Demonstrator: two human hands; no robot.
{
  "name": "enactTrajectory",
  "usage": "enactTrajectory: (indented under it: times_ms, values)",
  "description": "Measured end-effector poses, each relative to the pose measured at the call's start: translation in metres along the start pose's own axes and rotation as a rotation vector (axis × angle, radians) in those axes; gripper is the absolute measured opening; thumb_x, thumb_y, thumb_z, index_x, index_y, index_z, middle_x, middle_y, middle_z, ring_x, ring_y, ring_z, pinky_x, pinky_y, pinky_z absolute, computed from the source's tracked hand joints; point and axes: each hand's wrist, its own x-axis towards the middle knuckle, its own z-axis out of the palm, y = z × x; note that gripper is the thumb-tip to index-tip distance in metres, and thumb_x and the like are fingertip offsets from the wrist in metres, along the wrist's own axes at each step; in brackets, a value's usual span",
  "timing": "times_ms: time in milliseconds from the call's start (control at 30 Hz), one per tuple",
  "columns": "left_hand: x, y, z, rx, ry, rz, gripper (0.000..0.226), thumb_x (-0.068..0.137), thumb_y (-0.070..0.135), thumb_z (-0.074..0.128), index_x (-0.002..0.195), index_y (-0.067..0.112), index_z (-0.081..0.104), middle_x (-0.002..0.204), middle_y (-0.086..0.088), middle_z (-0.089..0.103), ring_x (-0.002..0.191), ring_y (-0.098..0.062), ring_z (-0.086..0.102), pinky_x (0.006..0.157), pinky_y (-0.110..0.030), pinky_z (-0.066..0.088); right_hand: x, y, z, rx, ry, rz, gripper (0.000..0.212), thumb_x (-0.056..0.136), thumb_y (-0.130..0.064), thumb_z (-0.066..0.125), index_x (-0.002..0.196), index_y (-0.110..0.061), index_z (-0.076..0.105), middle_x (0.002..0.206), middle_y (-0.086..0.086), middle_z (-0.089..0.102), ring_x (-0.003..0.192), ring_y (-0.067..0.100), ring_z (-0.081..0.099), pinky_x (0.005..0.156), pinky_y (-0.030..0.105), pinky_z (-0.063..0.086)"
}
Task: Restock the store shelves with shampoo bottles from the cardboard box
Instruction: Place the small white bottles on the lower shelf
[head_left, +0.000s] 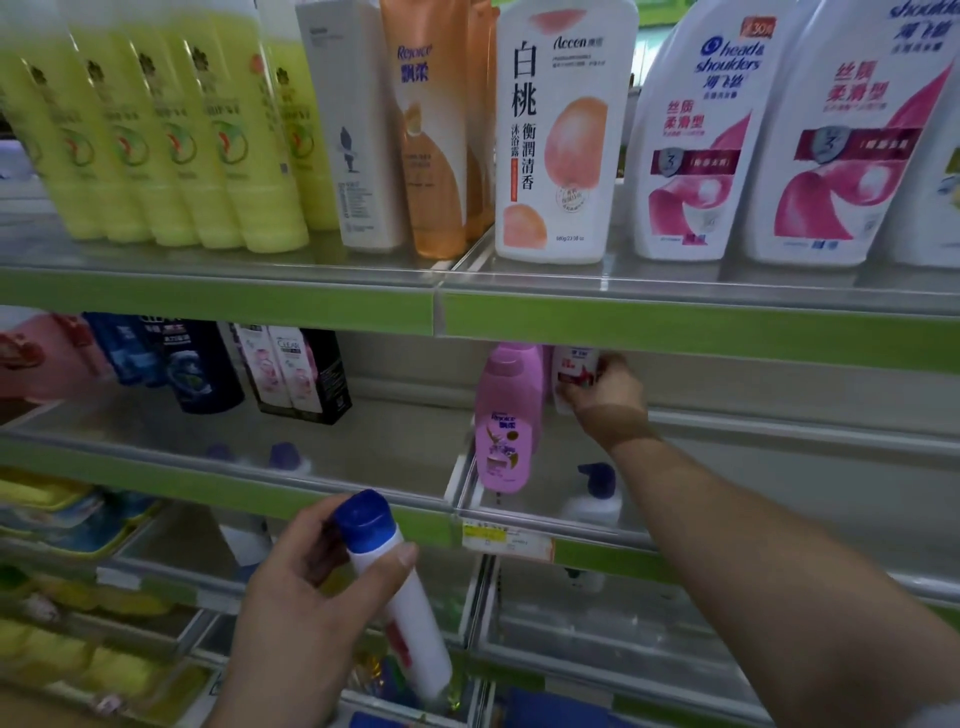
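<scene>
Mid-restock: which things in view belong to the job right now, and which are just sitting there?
In the job: left hand gripping the blue-capped white bottle; right hand holding the white red-labelled bottle at the middle shelf.
Just there: pink Rejoice bottle; yellow bottles; Head & Shoulders bottles; peach Accen bottle.

Bare left hand (311, 587), bare right hand (605, 400), uncovered forearms (753, 545), short thumbnail (408, 555)

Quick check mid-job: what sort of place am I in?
Most likely a store's haircare aisle: shelves with green edge strips, rows of branded shampoo bottles, and a price tag on a shelf edge.
</scene>
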Motion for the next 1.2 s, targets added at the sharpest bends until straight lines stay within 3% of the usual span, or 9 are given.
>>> enactTrajectory:
  times_ms: [133,233,267,333,467,700,967,1067,1200]
  values:
    - [-0.001,0.012,0.007,-0.010,-0.055,0.018,0.049,0.049,0.045,0.083,0.096,0.039,0.070,0.100,0.011,0.075,0.089,-0.003,0.070,0.083,-0.031,0.052,-0.013,-0.001,-0.015,-0.035,-0.008,0.073,0.077,0.077,-0.038,0.083,0.138,-0.012,0.045,0.128,0.012,0.059,0.115,0.033,0.060,0.096,0.043,0.052]
    - [0.001,0.022,0.019,0.049,-0.087,0.065,0.049,0.054,0.059,0.080,0.098,0.046,0.065,0.102,0.019,0.072,0.092,0.002,0.068,0.081,-0.027,0.052,-0.058,-0.013,-0.043,0.169,0.049,-0.011,0.043,0.080,-0.029,0.080,0.119,-0.021,0.064,0.100,-0.004,0.069,0.097,0.025,0.068,0.060,0.025,0.056]
    - [0.002,0.025,0.024,0.068,-0.081,0.091,0.048,0.056,0.062,0.080,0.098,0.048,0.063,0.102,0.022,0.071,0.092,0.004,0.067,0.079,-0.024,0.052,-0.079,-0.014,-0.051,0.285,-0.002,-0.054,0.024,0.081,-0.022,0.078,0.103,-0.024,0.070,0.085,-0.010,0.070,0.087,0.023,0.070,0.053,0.026,0.057]
    - [0.005,0.033,0.037,0.095,-0.067,0.142,0.045,0.059,0.063,0.082,0.097,0.050,0.061,0.100,0.026,0.070,0.090,0.007,0.066,0.068,-0.015,0.052,-0.126,-0.012,-0.069,0.402,-0.227,-0.161,0.015,0.076,-0.016,0.078,0.085,-0.027,0.073,0.075,-0.012,0.071,0.074,0.015,0.069,0.061,0.032,0.060]
    - [0.011,0.046,0.069,0.107,-0.053,0.203,0.044,0.058,0.056,0.084,0.092,0.044,0.060,0.092,0.020,0.071,0.079,-0.001,0.069,0.062,-0.019,0.057,-0.200,-0.009,-0.093,0.259,-0.618,-0.258,0.048,0.052,-0.054,0.084,0.097,-0.047,0.068,0.094,-0.019,0.071,0.068,0.001,0.063,0.061,0.019,0.054]
    - [0.007,0.065,0.112,0.216,-0.045,0.236,0.052,0.054,0.067,0.078,0.094,0.049,0.051,0.095,0.036,0.062,0.079,0.011,0.062,0.066,-0.034,0.061,-0.210,0.001,-0.099,0.134,-0.309,-0.331,0.038,0.066,-0.055,0.072,0.100,-0.041,0.064,0.093,-0.027,0.067,0.073,0.002,0.064,0.061,0.020,0.053]
    - [0.000,0.063,0.111,0.199,-0.120,0.193,0.054,0.058,0.071,0.074,0.101,0.051,0.049,0.097,0.025,0.064,0.086,0.007,0.062,0.071,-0.024,0.055,-0.179,0.019,-0.109,0.273,-0.346,-0.339,0.036,0.072,-0.052,0.075,0.106,-0.045,0.066,0.091,-0.016,0.074,0.062,0.003,0.068,0.054,0.015,0.051]
    - [-0.001,0.051,0.095,0.171,-0.129,0.133,0.036,0.075,0.057,0.074,0.102,0.047,0.053,0.097,0.020,0.064,0.085,0.005,0.062,0.071,-0.020,0.052,-0.152,0.025,-0.103,0.303,-0.300,-0.259,0.038,0.072,-0.056,0.073,0.106,-0.041,0.064,0.102,-0.019,0.073,0.073,0.006,0.073,0.059,0.022,0.055]
    - [-0.001,0.038,0.072,0.154,-0.136,0.078,0.020,0.087,0.030,0.073,0.096,0.040,0.058,0.090,0.022,0.066,0.079,0.000,0.065,0.061,-0.014,0.051,-0.114,0.026,-0.086,0.284,-0.256,-0.189,0.024,0.083,-0.038,0.073,0.103,-0.040,0.061,0.101,-0.019,0.072,0.067,0.006,0.074,0.053,0.021,0.054]
